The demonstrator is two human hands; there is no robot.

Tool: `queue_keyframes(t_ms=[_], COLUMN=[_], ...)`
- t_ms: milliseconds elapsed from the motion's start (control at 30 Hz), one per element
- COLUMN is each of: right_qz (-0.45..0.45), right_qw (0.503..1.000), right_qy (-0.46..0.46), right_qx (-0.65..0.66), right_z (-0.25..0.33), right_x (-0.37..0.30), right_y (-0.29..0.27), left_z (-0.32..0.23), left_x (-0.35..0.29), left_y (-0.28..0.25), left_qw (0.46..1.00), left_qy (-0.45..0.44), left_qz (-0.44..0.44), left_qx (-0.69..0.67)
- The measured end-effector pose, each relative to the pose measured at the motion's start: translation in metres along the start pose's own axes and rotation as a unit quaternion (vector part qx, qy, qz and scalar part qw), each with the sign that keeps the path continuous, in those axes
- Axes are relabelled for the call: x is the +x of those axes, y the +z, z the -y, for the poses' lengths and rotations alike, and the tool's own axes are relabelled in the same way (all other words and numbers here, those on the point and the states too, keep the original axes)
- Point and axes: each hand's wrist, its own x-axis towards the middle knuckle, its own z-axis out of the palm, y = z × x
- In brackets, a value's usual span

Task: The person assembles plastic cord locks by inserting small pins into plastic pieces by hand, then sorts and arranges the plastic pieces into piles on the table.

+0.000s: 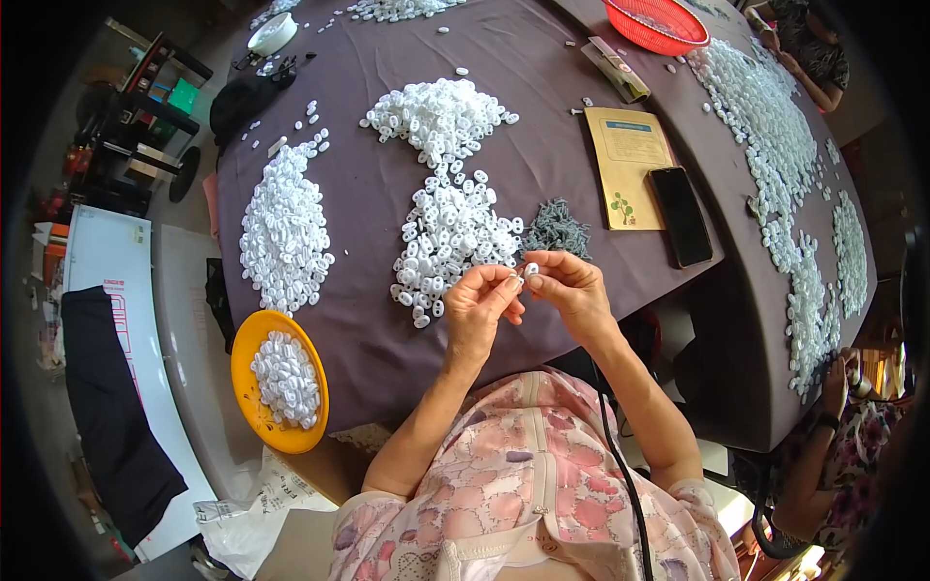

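My left hand (479,308) and my right hand (573,298) meet just above the near edge of the cloth. Between my right thumb and forefinger is a small white oval piece (531,269). My left thumb and forefinger are pinched together right beside it; what they hold is too small to make out. Just beyond my hands lies a heap of white oval two-holed plastic pieces (453,232), joined to another heap (441,114) farther off. A small pile of grey bits (557,230) sits beyond my right hand.
An orange plate (245,373) of white pieces stands at the near left, below another white heap (284,232). To the right lie a yellow envelope (620,145) and a black phone (681,215). A red basket (659,37) is at the back. People sit along the right.
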Motion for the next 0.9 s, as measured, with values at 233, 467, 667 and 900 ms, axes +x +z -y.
queue_keyframes(t_ms=[233, 467, 667, 900], right_qz=[-0.037, -0.01, 0.007, 0.025], right_qw=[0.999, 0.993, 0.983, 0.981], right_qy=[-0.005, -0.043, -0.058, -0.055], right_qx=[-0.022, -0.108, -0.172, -0.183], right_z=[0.007, 0.013, 0.012, 0.011], right_x=[-0.003, -0.003, -0.007, -0.005], right_y=[0.002, 0.0, 0.0, -0.002], left_z=[-0.001, -0.003, -0.006, -0.004], left_x=[-0.003, -0.006, -0.01, -0.008], left_y=[-0.001, 0.005, 0.003, 0.002], left_qw=[0.999, 0.992, 0.969, 0.967], left_qy=[0.006, 0.005, 0.043, 0.034], left_qz=[0.005, -0.005, 0.017, 0.024], left_qx=[0.053, 0.124, 0.241, 0.251])
